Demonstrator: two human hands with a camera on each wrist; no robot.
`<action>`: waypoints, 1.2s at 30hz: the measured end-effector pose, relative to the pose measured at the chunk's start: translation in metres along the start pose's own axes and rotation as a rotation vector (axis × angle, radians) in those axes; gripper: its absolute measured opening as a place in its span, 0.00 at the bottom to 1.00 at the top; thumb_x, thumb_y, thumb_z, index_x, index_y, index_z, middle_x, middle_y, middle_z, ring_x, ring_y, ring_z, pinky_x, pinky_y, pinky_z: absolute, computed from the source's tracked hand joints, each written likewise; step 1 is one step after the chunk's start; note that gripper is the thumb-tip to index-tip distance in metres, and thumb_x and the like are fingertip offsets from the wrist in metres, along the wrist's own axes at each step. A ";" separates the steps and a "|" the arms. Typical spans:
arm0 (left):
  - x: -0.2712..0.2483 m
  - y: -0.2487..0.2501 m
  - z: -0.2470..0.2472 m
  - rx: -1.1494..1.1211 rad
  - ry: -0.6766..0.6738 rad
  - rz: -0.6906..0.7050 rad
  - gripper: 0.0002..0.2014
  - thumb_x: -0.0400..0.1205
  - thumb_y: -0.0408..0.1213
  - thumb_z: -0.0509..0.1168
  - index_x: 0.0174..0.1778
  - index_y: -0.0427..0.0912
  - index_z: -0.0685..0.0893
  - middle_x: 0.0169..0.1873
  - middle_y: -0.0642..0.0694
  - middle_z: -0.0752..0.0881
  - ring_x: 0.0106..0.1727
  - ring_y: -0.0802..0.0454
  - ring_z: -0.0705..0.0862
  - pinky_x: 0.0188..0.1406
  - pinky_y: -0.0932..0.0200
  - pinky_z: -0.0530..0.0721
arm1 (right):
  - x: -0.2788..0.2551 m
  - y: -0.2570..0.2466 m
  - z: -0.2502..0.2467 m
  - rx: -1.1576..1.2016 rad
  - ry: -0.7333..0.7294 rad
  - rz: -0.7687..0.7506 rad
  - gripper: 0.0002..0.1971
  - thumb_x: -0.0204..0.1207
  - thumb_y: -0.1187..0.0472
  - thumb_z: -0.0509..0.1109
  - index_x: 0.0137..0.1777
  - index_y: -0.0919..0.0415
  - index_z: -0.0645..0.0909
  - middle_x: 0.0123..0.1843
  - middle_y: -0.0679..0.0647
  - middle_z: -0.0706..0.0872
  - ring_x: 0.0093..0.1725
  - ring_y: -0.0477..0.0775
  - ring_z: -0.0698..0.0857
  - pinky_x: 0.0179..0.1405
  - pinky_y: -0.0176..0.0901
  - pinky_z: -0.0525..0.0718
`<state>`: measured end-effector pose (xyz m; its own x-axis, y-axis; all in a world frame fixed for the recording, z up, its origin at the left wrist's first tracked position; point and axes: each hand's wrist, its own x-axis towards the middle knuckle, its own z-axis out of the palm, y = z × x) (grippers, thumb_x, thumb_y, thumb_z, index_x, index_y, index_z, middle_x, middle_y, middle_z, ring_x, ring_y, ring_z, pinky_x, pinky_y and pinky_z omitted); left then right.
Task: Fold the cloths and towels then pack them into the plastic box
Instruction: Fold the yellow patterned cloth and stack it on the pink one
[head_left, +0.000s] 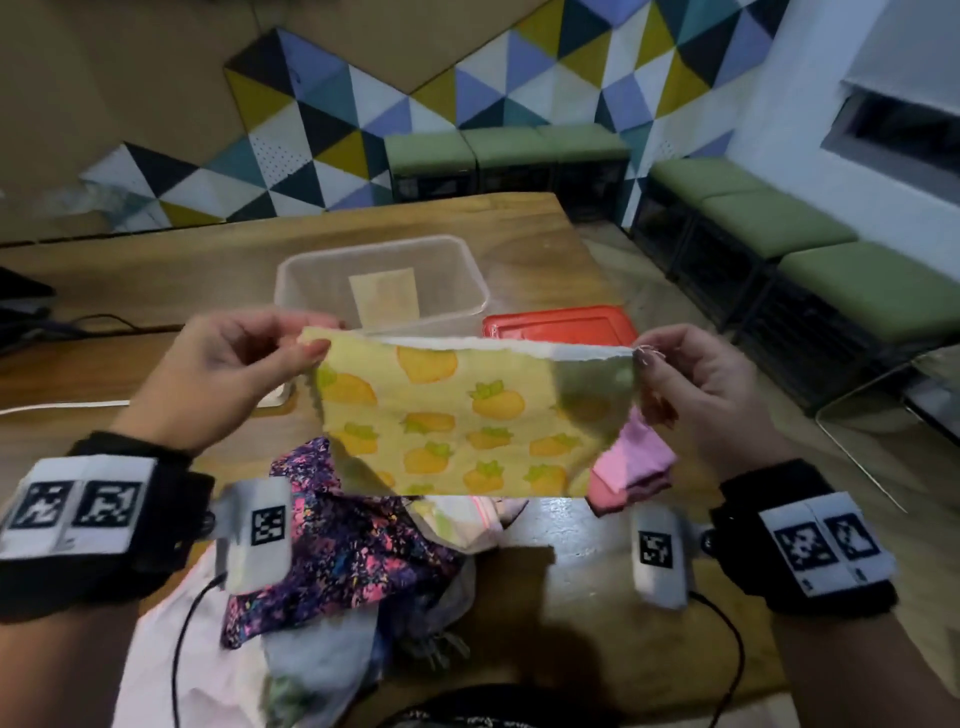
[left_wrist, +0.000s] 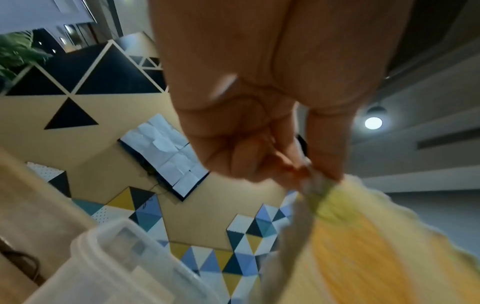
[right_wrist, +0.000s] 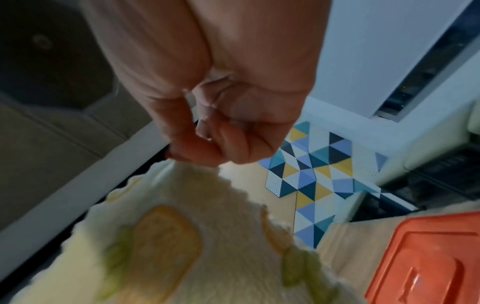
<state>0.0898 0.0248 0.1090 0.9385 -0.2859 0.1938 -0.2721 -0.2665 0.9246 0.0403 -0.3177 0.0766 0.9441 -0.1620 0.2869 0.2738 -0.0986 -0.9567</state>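
Note:
A yellow cloth (head_left: 457, 415) printed with orange fruit hangs stretched in the air above the table. My left hand (head_left: 244, 358) pinches its upper left corner, and my right hand (head_left: 691, 374) pinches the upper right corner. In the left wrist view the left hand (left_wrist: 272, 144) pinches the yellow cloth (left_wrist: 350, 236), and in the right wrist view the right hand (right_wrist: 207, 115) pinches the cloth (right_wrist: 182, 236). Behind the cloth stands the clear plastic box (head_left: 311, 280) with a label inside. Below the cloth lies a heap with a purple speckled cloth (head_left: 343, 545) and a pink cloth (head_left: 639, 462).
An orange-red lid (head_left: 561, 322) lies on the wooden table (head_left: 519, 234) right of the box; the lid (right_wrist: 428, 257) also shows in the right wrist view. A plastic bag (head_left: 322, 660) sits at the near edge. Green stools (head_left: 769, 218) line the walls beyond the table.

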 end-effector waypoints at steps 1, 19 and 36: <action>-0.007 0.004 -0.004 -0.015 -0.084 -0.022 0.08 0.70 0.49 0.73 0.42 0.52 0.92 0.34 0.49 0.89 0.30 0.64 0.81 0.29 0.75 0.77 | -0.003 -0.002 -0.005 0.070 -0.061 0.035 0.03 0.71 0.61 0.70 0.37 0.57 0.80 0.21 0.47 0.78 0.16 0.42 0.73 0.15 0.29 0.71; 0.003 -0.095 0.040 -0.077 0.169 -0.505 0.10 0.78 0.21 0.64 0.33 0.36 0.79 0.22 0.44 0.86 0.19 0.61 0.83 0.16 0.71 0.78 | -0.010 0.109 0.050 -0.193 -0.093 0.602 0.03 0.80 0.69 0.63 0.49 0.65 0.78 0.54 0.69 0.85 0.37 0.55 0.87 0.37 0.40 0.87; -0.087 -0.077 0.051 0.368 -0.198 -0.513 0.14 0.63 0.35 0.81 0.20 0.41 0.80 0.14 0.51 0.81 0.17 0.62 0.76 0.21 0.70 0.73 | -0.102 0.125 0.019 -0.259 -0.360 0.682 0.07 0.67 0.74 0.75 0.37 0.63 0.82 0.32 0.55 0.86 0.30 0.43 0.84 0.31 0.34 0.83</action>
<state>0.0180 0.0229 0.0040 0.9213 -0.1933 -0.3375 0.1111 -0.7008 0.7047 -0.0183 -0.2953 -0.0728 0.9011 0.0528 -0.4305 -0.3925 -0.3229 -0.8612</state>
